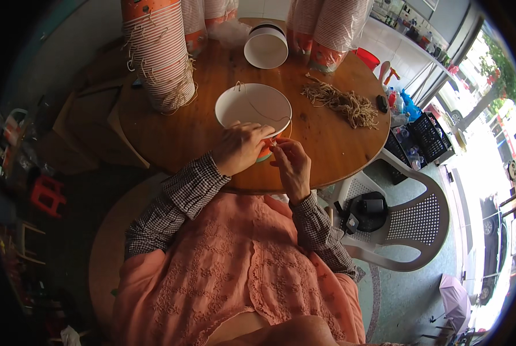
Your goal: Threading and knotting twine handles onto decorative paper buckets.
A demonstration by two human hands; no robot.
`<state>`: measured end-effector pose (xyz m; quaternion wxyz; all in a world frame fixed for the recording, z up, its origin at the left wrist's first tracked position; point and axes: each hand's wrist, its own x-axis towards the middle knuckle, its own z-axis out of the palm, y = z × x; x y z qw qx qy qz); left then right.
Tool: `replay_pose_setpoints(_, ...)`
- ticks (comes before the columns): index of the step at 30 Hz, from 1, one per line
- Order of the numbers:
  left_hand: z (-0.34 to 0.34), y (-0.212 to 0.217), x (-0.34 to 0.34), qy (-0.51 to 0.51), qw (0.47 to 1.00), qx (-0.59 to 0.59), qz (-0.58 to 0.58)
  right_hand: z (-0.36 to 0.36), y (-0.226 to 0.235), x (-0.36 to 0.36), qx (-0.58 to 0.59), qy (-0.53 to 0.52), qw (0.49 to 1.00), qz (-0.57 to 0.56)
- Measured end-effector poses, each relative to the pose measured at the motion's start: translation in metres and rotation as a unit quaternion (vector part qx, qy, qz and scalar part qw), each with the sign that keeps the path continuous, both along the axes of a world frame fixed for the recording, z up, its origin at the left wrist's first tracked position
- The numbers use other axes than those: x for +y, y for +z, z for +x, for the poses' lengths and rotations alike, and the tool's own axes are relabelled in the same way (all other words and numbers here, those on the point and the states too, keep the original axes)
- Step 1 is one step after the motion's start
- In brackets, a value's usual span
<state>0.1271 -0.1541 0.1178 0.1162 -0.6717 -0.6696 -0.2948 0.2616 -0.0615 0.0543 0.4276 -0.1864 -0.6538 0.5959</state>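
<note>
A paper bucket (235, 108), white inside and orange outside, stands at the near side of the round wooden table, its mouth tilted toward me. A thin cord (259, 108) is fixed at its far rim and runs across the mouth to the near right side. My left hand (243, 145) grips the near rim, fingers bent over the edge. Against the outer wall just below the rim, my right hand (292, 164) pinches the cord's end between thumb and fingers. The fingertips partly hide the cord's end and the spot on the bucket where they meet.
A tall stack of corded paper buckets (157, 55) stands left, with plastic-wrapped stacks (333, 34) at the back. Another white bucket (266, 49) lies beyond mine. A bundle of loose cords (344, 104) and a small black object (382, 104) lie right. A plastic chair (414, 225) stands right of the table.
</note>
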Motion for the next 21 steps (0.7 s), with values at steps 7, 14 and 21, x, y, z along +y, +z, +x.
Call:
replay_pose_setpoints(7,0.008,0.005,-0.005,-0.019,1.0,0.005,0.011,0.0,-0.002,0.001,-0.05,-0.062,0.992,0.093)
replay_pose_setpoints(14,0.006,0.002,-0.008,-0.036,0.999,-0.027,-0.013,0.008,0.013,-0.014,-0.067,-0.08,0.984,0.145)
replay_pose_setpoints(21,0.005,0.002,-0.005,-0.037,0.999,-0.024,-0.002,0.016,0.02,-0.022,-0.088,-0.081,0.979,0.162)
